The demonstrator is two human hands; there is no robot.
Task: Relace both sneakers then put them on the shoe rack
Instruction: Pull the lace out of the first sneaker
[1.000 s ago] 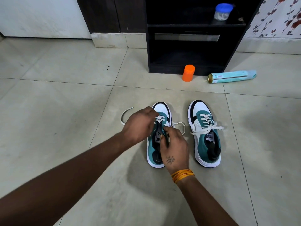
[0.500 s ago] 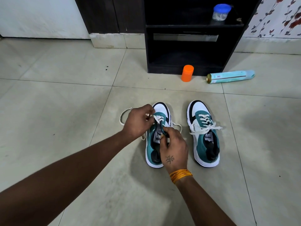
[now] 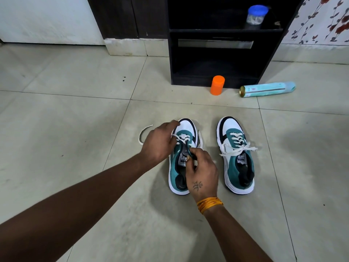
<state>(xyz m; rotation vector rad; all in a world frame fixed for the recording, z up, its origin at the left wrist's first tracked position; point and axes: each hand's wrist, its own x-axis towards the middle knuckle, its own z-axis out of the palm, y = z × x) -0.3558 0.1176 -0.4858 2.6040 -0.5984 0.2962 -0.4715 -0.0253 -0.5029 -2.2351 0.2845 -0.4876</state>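
Note:
Two teal, white and black sneakers stand side by side on the tiled floor, toes pointing at the rack. The right sneaker (image 3: 236, 154) is laced, its bow tied. The left sneaker (image 3: 186, 129) is laced only through its lowest eyelets. My left hand (image 3: 158, 143) pinches the white lace (image 3: 144, 132) at the shoe's left eyelets; the loose end curls on the floor to the left. My right hand (image 3: 201, 171) pinches the tongue and right eyelet edge over the shoe's opening. The dark shoe rack (image 3: 217, 35) stands beyond, its lower shelf empty.
An orange cap-shaped container (image 3: 217, 85) stands in front of the rack's base. A light blue spray can (image 3: 267, 89) lies on its side to the right. A blue-lidded jar (image 3: 255, 15) sits on the rack's upper shelf.
My left hand has shifted left and forward along the shoe, drawing the lace out over the lower eyelets. My right hand stays at the tongue.

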